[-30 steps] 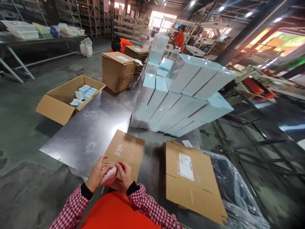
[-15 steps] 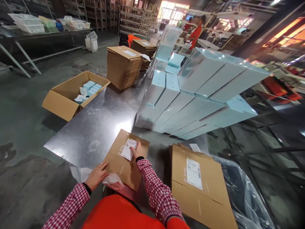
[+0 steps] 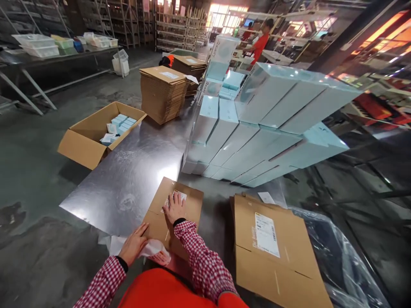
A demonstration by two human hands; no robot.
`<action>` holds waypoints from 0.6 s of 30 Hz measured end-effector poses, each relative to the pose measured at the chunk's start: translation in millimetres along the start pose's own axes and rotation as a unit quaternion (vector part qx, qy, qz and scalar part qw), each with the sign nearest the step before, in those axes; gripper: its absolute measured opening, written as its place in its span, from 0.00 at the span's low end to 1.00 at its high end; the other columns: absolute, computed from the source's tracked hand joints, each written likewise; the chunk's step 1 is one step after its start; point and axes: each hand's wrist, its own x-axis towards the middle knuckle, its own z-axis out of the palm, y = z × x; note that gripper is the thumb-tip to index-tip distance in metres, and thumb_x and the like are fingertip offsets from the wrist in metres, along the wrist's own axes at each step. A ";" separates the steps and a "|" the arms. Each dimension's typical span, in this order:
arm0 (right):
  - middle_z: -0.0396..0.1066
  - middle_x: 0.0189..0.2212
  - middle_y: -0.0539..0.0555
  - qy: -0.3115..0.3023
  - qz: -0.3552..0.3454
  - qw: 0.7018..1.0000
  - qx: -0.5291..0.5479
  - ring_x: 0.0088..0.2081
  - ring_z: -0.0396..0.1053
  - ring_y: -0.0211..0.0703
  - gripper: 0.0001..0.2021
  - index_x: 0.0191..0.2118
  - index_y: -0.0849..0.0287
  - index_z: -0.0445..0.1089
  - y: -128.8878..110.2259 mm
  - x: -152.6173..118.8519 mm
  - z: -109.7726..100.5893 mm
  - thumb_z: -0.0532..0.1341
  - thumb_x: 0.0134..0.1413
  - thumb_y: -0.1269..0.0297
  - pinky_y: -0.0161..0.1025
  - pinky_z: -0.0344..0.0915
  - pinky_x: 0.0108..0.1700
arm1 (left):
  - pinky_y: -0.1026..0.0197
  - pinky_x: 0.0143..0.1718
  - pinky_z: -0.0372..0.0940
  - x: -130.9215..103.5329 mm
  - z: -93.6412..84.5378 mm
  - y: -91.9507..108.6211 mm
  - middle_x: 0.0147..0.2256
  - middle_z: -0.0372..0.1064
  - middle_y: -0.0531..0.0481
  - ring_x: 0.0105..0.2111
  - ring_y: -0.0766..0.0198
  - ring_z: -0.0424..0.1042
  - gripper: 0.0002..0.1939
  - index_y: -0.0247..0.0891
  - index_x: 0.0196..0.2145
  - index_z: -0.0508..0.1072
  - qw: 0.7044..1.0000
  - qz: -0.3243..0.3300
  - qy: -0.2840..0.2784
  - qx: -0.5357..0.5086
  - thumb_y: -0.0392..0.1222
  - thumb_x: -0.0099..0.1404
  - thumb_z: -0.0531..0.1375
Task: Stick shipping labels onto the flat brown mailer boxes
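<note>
Before you, the metal surface [image 3: 122, 171] carries a large stack of pale boxes [image 3: 244, 141]; nearer your body lies a flat brown carton [image 3: 159, 226]. Your right hand [image 3: 175, 208], thumb on the label half a second ago, now spreads wide over it. Your left hand [image 3: 134, 246] rests at the carton's left edge beside crumpled white paper [image 3: 154, 250]; whether it pinches that paper, I cannot tell. The white label [image 3: 181, 195] lies on the carton, only its far end showing, so it seems placed and being smoothed down.

Tbl [image 3: 128, 171] passable L of flat carton [image 3: 160, 226]; box stack [image 3: 247, 143] blocks far R; carton pile [image 3: 284, 265], nr R.
</note>
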 end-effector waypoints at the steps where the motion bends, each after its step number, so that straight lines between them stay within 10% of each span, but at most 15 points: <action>1: 0.44 0.67 0.57 -0.016 -0.028 0.999 0.006 0.68 0.36 0.54 0.31 0.66 0.56 0.50 0.8 2.3 2.1 0.52 0.59 0.50 0.56 0.29 0.65 | 0.46 0.61 0.57 0.2 1.4 -0.6 0.62 0.57 0.43 0.62 0.51 0.55 0.15 0.37 0.28 0.77 1.000 -0.005 0.001 0.001 0.40 0.66 0.53; 9: 0.47 0.63 0.77 0.064 0.356 0.924 0.125 0.64 0.46 0.65 0.32 0.62 0.78 0.53 71.2 -50.6 -17.8 0.52 0.57 0.59 0.59 0.43 0.62 | 0.47 0.62 0.54 9.3 5.0 -5.5 0.61 0.60 0.43 0.61 0.52 0.59 0.17 0.37 0.32 0.78 0.997 -0.034 0.040 -0.060 0.42 0.66 0.50; 13: 0.66 0.52 0.71 0.067 0.331 0.925 0.176 0.55 0.64 0.58 0.25 0.54 0.72 0.65 63.4 -96.1 -15.8 0.54 0.51 0.65 0.48 0.58 0.57 | 0.42 0.60 0.56 16.9 -0.4 -10.3 0.58 0.63 0.40 0.59 0.46 0.60 0.19 0.37 0.34 0.79 0.991 -0.057 0.066 -0.098 0.47 0.64 0.50; 18: 0.65 0.54 0.68 0.129 0.300 0.916 0.233 0.56 0.63 0.54 0.32 0.61 0.71 0.58 40.7 -116.5 -24.3 0.53 0.48 0.70 0.46 0.57 0.59 | 0.42 0.54 0.62 22.5 -20.8 -2.8 0.47 0.71 0.35 0.51 0.44 0.68 0.31 0.36 0.32 0.79 0.985 -0.043 0.074 -0.151 0.61 0.62 0.45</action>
